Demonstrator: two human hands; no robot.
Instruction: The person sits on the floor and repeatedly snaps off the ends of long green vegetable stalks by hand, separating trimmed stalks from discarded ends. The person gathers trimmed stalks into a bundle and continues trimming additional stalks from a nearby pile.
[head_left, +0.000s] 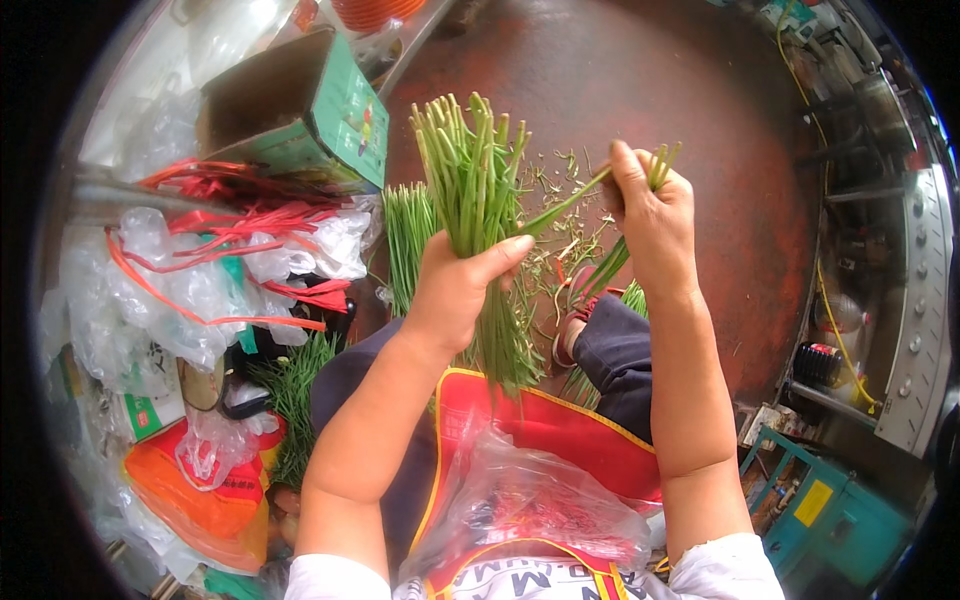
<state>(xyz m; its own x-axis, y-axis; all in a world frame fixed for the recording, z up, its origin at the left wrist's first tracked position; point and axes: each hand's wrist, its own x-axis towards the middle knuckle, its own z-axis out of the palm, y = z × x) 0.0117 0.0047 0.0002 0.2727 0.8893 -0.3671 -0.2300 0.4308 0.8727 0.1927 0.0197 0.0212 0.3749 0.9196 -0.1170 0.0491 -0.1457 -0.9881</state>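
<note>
My left hand (469, 289) is closed around a thick bundle of green, chive-like stalks (472, 180), cut ends up and leafy ends hanging toward my lap. To the right, my right hand (652, 202) grips a few similar stalks (611, 266), their ends poking out above the fingers. One long leaf or stalk stretches from the left bundle to my right fingertips. Another bundle of stalks (409, 240) stands on the floor left of the held one. More green leaves (300, 412) lie beside my left leg. Below the hands is my red apron (547, 424) with yellow edging and a clear plastic bag.
Green trimmings (574, 232) litter the reddish-brown floor (720, 150). At upper left stands an open green cardboard box (349, 112), beside red plastic strips (247, 221) and clear bags (142, 300). A metal stove front (915, 315), bottles and a teal metal frame (817, 517) are along the right.
</note>
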